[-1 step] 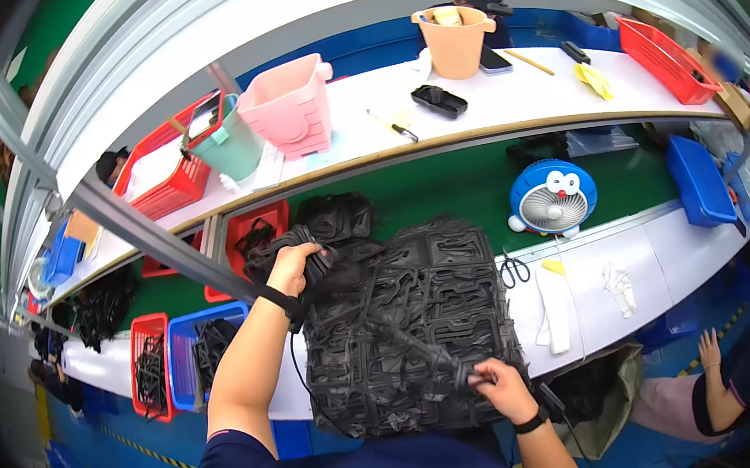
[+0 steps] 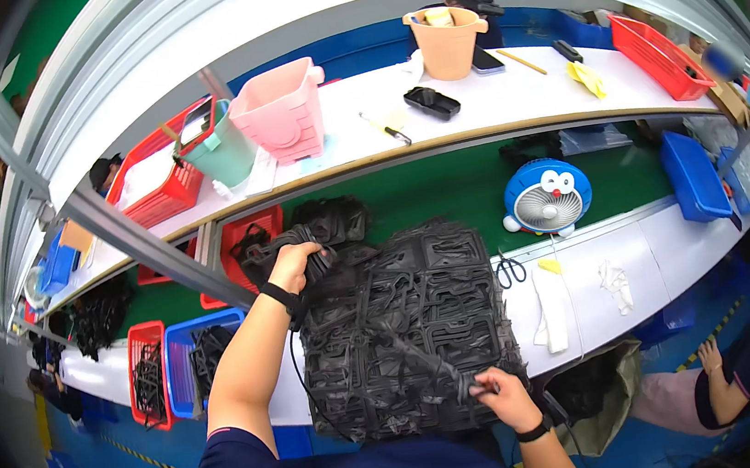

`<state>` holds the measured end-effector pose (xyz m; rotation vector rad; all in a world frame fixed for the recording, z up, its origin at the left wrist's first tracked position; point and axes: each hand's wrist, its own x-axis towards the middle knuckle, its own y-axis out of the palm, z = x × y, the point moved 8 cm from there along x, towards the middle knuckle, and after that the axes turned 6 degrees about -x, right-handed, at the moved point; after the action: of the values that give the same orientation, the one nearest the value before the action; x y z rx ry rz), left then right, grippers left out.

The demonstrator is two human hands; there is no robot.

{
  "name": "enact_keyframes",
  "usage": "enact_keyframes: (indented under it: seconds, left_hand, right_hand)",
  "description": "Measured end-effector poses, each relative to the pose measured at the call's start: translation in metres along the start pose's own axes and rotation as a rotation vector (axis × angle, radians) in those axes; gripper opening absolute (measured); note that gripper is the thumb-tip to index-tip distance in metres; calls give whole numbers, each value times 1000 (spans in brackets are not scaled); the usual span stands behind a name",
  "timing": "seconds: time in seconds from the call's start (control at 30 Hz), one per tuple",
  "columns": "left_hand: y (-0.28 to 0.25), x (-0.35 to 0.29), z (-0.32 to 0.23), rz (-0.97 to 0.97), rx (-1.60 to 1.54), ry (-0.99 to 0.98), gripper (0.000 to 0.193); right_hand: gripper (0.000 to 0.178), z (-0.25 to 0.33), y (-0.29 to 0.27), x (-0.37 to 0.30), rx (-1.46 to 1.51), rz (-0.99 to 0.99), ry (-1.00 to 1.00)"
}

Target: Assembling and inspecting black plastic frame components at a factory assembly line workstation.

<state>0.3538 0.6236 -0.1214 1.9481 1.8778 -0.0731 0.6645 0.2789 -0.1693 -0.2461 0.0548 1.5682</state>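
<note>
A large block of thin black plastic frames (image 2: pixel 440 319), with frayed strips all over it, lies in front of me on the white bench. At its far left corner my left hand (image 2: pixel 296 268) is closed around a bundle of black plastic pieces (image 2: pixel 321 263). My right hand (image 2: pixel 508 401) pinches a black strip (image 2: pixel 474 390) at the block's near right edge, fingers pressed together. A loose ridge of black strips (image 2: pixel 421 353) runs slantwise across the block toward that hand. Another black pile (image 2: pixel 332 219) sits beyond my left hand.
Blue-handled scissors (image 2: pixel 511 271), a blue fan (image 2: pixel 548 199) and white gloves (image 2: pixel 548 311) are to the right. Red (image 2: pixel 148 371) and blue bins (image 2: pixel 186 348) stand left. A shelf (image 2: pixel 348 158) crosses overhead with buckets. A sack (image 2: pixel 611 401) and a co-worker's arm (image 2: pixel 720 380) are lower right.
The surroundings sit slightly farther left in the picture as the view shifts. Both hands keep their grips and have hardly moved.
</note>
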Motion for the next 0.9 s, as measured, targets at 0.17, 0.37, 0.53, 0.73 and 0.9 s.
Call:
enact_keyframes:
  seconds: [0.17,0.37,0.53,0.73,0.9]
  left_hand:
    - [42,84,28,-45,340,-56,11]
    - [120,208,95,-85,803,31,25]
    - [181,282,178,11,1038,29,32]
    - [222,279,257,156,399,-218,50]
    - [231,256,217,263,542,-305,54]
  right_hand:
    - [16,44,-8,-69,143,126,31]
    - [8,40,-23,-124,402,-192,188]
    - [16,-46,1,-147,657,-231,393]
    - [11,-48,-23,-148,810,-312,485]
    - [15,0,-86,-150,362,-253,355]
